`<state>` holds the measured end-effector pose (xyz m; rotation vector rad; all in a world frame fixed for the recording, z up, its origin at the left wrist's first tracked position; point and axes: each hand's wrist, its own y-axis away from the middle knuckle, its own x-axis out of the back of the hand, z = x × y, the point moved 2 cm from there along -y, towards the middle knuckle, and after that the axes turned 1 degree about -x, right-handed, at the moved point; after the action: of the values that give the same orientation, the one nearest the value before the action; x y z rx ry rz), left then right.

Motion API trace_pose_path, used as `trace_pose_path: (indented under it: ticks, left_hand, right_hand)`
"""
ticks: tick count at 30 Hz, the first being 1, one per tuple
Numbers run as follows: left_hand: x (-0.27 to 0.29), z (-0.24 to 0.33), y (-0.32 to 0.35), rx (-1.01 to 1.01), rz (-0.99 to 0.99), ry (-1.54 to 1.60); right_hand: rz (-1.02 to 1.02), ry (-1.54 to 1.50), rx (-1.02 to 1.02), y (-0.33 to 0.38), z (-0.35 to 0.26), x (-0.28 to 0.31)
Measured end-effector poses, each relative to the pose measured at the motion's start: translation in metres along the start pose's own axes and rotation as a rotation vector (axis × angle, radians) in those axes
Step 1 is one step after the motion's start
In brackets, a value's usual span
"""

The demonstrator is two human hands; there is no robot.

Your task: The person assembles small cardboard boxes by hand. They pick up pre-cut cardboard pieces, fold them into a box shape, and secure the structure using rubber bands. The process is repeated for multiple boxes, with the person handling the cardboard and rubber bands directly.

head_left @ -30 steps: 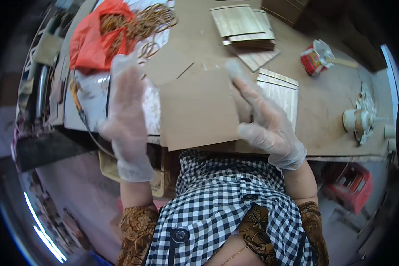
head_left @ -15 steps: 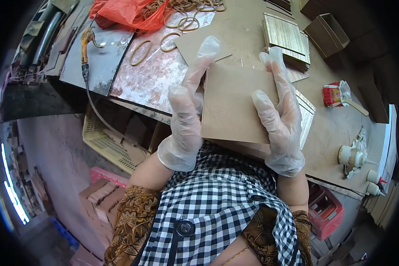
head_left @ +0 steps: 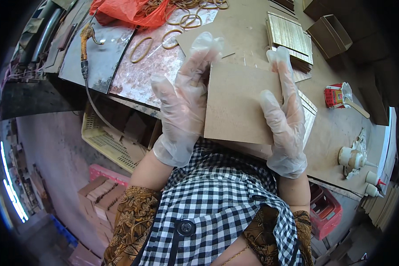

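Brown board [head_left: 239,104]: held up over the near edge of the worktop [head_left: 326,153], roughly midway along, right by the person's checked apron [head_left: 204,195]. Another brown surface peeks out below it.
Right hand [head_left: 288,115]: got the board gripped by its right side, thumb across the face, fingers stretched along behind the edge. See-through glove on.
Left hand [head_left: 181,102]: same sort of glove, pretty much opened out, thumb spread well away from the fingers. It's right up at the board's left side, but can't tell if the palm actually touches.
Flat sheet [head_left: 188,39]: lying past the left hand, toward the worktop's far edge.
Bands and bag: tan bands [head_left: 157,8] spilling around an orange-red bag [head_left: 128,13] at the far edge, left of the sheet.
Hooked tool [head_left: 85,46]: yellowish handle, near the worktop's left end.
Slatted boards [head_left: 290,37]: pale stack toward the far right corner, open brown box [head_left: 330,35] just beside it.
Right edge stuff: red carton [head_left: 334,96] with a stick, then a white bottle [head_left: 352,157] closer to the near right corner.
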<state>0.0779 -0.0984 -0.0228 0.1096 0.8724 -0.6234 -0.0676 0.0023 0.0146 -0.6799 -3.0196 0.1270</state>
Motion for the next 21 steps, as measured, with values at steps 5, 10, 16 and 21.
trace_pose_path:
  ticks: [5, 10, 16, 21]
  left_hand:
    - [0.005, 0.016, 0.002, -0.072, -0.024, -0.497]
    - [0.013, 0.043, -0.004, -0.278, -0.581, -1.017]
    - [0.014, 0.055, -0.013, -0.218, -0.759, -1.243]
    - [0.018, 0.051, -0.016, -0.202, -0.742, -1.139]
  right_hand:
    - [0.007, -0.14, 0.125, -0.004, -0.01, 0.005]
    - [-0.069, 0.129, 0.319, -0.008, -0.007, 0.028]
    - [-0.316, 0.752, 0.533, -0.021, -0.025, 0.019]
    - [-0.467, 0.853, 0.45, -0.021, -0.043, 0.032]
